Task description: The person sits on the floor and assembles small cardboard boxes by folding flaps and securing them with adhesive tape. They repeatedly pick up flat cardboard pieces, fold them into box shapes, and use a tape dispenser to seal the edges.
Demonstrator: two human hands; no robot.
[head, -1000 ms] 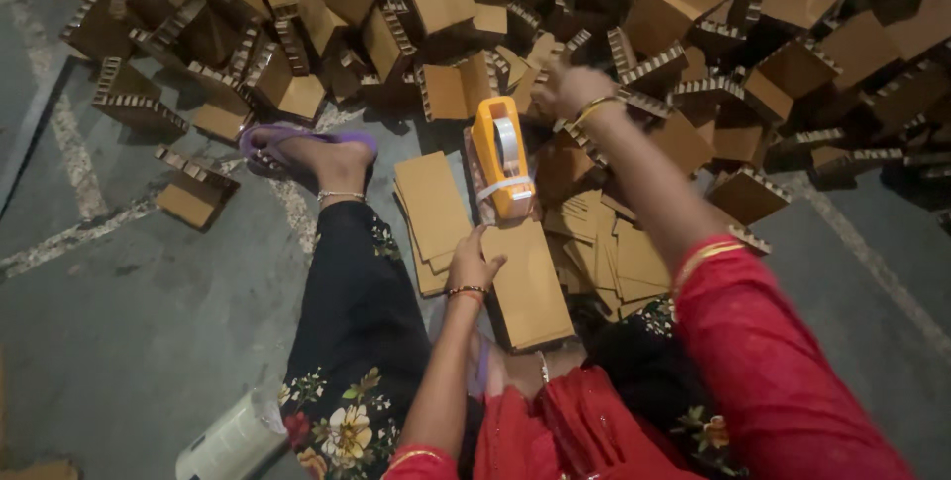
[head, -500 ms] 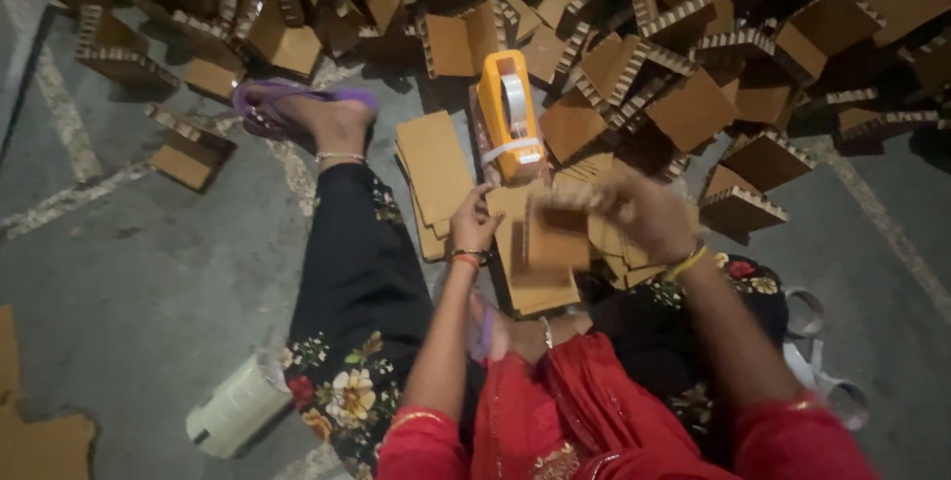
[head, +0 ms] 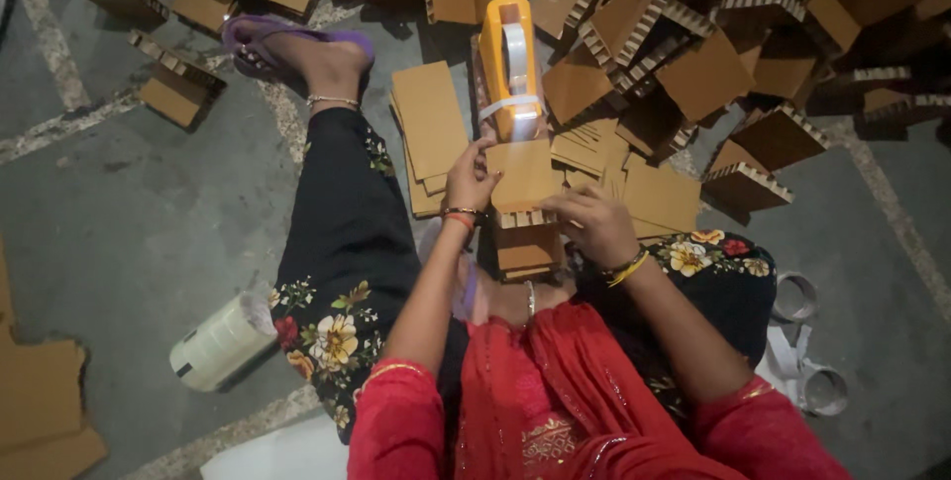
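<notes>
Left hand [head: 468, 181]: fingers pinch the cardboard piece's [head: 523, 175] left edge, steadying it on the lap.
Right hand [head: 594, 222]: fingers pressed on its lower right corner.
Orange tape dispenser [head: 509, 68]: meets its top edge.
Floor [head: 119, 222]: cardboard pile [head: 713, 54] along the far edge.

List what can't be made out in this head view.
- Whether tape already joins the cardboard piece under the orange tape dispenser: the left hand and the dispenser cover the seam.
- The right hand fingertips: curled behind the piece's edge.
- The stack below: partly hidden by both hands.
- The box pile: dark and cut off by the top edge.
</notes>
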